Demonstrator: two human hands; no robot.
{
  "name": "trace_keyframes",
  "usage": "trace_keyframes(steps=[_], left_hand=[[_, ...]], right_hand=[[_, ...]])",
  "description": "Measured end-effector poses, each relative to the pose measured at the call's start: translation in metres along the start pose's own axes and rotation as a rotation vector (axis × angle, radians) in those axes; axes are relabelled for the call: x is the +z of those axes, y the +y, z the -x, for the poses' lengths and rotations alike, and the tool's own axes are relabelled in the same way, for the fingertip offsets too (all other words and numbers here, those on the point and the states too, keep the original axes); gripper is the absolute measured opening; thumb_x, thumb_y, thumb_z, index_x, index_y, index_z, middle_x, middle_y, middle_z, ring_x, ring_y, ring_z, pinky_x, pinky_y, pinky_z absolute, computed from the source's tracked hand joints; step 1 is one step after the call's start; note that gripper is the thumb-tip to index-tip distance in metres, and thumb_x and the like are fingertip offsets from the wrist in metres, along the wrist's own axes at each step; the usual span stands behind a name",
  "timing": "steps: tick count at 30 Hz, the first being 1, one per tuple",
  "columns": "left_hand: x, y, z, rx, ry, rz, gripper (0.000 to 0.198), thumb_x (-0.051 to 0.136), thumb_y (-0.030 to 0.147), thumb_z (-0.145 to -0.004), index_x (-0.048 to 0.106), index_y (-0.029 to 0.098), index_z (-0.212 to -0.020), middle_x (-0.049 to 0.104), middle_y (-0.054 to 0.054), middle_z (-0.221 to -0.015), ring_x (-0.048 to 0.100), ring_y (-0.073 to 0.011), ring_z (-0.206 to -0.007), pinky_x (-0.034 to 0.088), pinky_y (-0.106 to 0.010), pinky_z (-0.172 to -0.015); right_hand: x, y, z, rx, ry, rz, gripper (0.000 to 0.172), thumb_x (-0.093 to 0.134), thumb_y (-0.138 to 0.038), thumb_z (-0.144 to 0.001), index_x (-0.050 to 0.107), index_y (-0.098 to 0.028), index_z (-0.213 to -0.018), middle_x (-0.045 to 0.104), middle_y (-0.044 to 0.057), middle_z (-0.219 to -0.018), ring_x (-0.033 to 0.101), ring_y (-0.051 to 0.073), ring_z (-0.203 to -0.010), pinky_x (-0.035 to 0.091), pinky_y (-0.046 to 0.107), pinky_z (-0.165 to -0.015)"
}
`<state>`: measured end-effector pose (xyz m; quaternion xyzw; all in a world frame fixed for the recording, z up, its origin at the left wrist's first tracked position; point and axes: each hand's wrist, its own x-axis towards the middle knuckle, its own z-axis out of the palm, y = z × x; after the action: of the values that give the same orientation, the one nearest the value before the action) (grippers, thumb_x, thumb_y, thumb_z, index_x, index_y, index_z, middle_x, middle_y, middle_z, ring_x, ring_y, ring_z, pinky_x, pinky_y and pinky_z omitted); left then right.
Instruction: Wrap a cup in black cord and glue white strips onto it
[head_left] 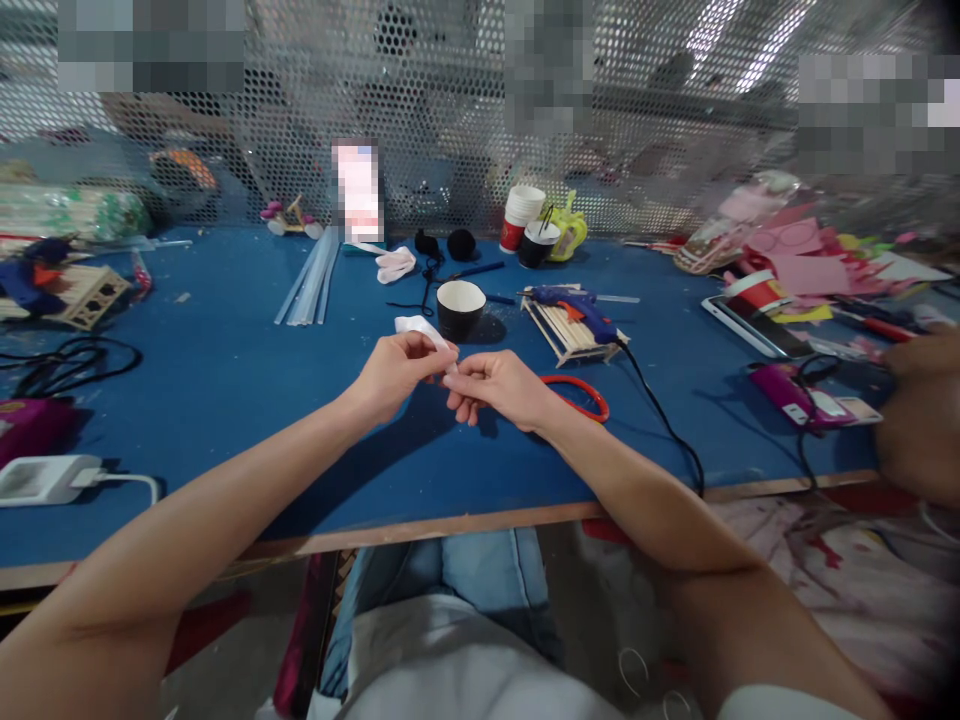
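Note:
Above the blue tabletop, my left hand (390, 378) is closed on a white strip (420, 328) that looks like cloth or soft paper. The strip's wider end sticks up past my left fingers. My right hand (499, 388) pinches the narrow end, and its fingertips almost meet the left ones. Just beyond my hands stands a black cup (457, 322) with a white inside. A red ring (596, 403) lies partly behind my right wrist. Farther right, a blue glue gun (577, 308) rests on a small wooden stick rack (559, 335).
Clear glue sticks (313, 280), a propped phone (360, 190), a white cloth bundle (395, 264) and stacked cups (517, 220) stand toward the mesh wall. At right are pink paper scraps (802, 255), a phone (750, 325) and another person's arm (919, 420). A white charger (49, 480) lies left.

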<state>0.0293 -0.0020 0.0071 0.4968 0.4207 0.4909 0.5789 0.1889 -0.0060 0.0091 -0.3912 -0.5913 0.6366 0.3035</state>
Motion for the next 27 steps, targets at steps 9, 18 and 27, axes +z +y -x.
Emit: trace_keyframes(steps=[9, 18, 27], left_hand=[[-0.003, -0.016, 0.006, -0.048, 0.012, 0.045, 0.024, 0.078, 0.027, -0.059, 0.063, 0.011, -0.071, 0.061, 0.0, -0.064, 0.05, -0.007, -0.056, 0.037, -0.022, -0.056], [-0.01, -0.016, 0.007, -0.052, 0.105, 0.014, 0.029, 0.079, 0.032, -0.057, 0.058, 0.012, -0.063, 0.062, 0.0, -0.061, 0.053, -0.0076, -0.055, 0.039, -0.021, -0.055], [-0.018, -0.005, 0.002, -0.038, 0.105, 0.157, 0.027, 0.078, 0.028, -0.06, 0.056, 0.013, -0.06, 0.053, 0.003, -0.052, 0.053, -0.0078, -0.051, 0.038, -0.02, -0.049]], right_hand=[[0.005, 0.008, -0.004, -0.036, 0.025, 0.109, 0.024, 0.067, -0.031, -0.074, 0.056, -0.012, -0.064, 0.062, -0.001, -0.054, 0.058, 0.008, -0.041, 0.048, 0.018, -0.038], [-0.003, -0.001, 0.01, -0.085, 0.068, 0.548, 0.02, 0.059, -0.034, -0.081, 0.063, -0.014, -0.081, 0.065, 0.002, -0.064, 0.06, 0.01, -0.049, 0.047, 0.021, -0.045], [-0.064, -0.006, 0.072, 0.163, 0.092, 1.521, 0.059, 0.055, -0.01, -0.072, 0.046, -0.009, -0.13, 0.058, 0.021, -0.113, 0.057, 0.031, -0.101, 0.046, 0.038, -0.081]])
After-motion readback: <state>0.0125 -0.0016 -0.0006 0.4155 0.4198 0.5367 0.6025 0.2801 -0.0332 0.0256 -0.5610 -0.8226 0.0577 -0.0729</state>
